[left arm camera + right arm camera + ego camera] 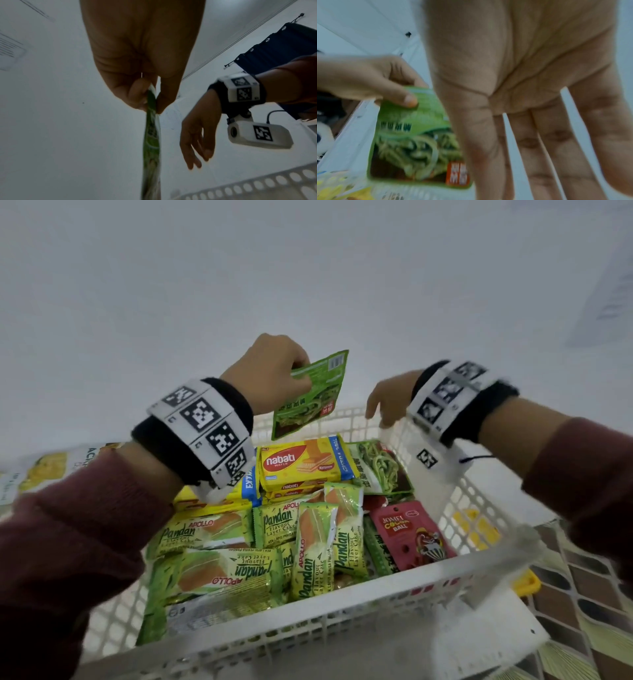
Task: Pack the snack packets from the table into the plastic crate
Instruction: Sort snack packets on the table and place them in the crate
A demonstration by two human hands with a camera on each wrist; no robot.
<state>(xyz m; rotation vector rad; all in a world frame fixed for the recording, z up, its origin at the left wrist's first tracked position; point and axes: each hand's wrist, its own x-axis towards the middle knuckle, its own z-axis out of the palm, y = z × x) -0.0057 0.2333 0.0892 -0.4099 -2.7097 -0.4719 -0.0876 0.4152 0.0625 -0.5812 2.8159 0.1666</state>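
left hand point(270, 373) pinches the top edge of a green packet point(310, 395) between thumb and fingers; the packet hangs upright in the air over the far side of the crate point(342, 616), clear of its contents. left wrist view shows the packet edge-on, thumb and fingertips point(137, 94) pressed on either face. right hand point(388, 400) holds nothing, fingers straight and slightly spread, pointing down above the crate's far right rim; whether it touches the rim cannot be told. in the crate: yellow nabati wafers point(303, 462), several pandan cakes point(274, 525), a red cocoa ball pouch point(411, 534), another green packet point(382, 467) by the right wall. crate sits on a white table point(308, 285).
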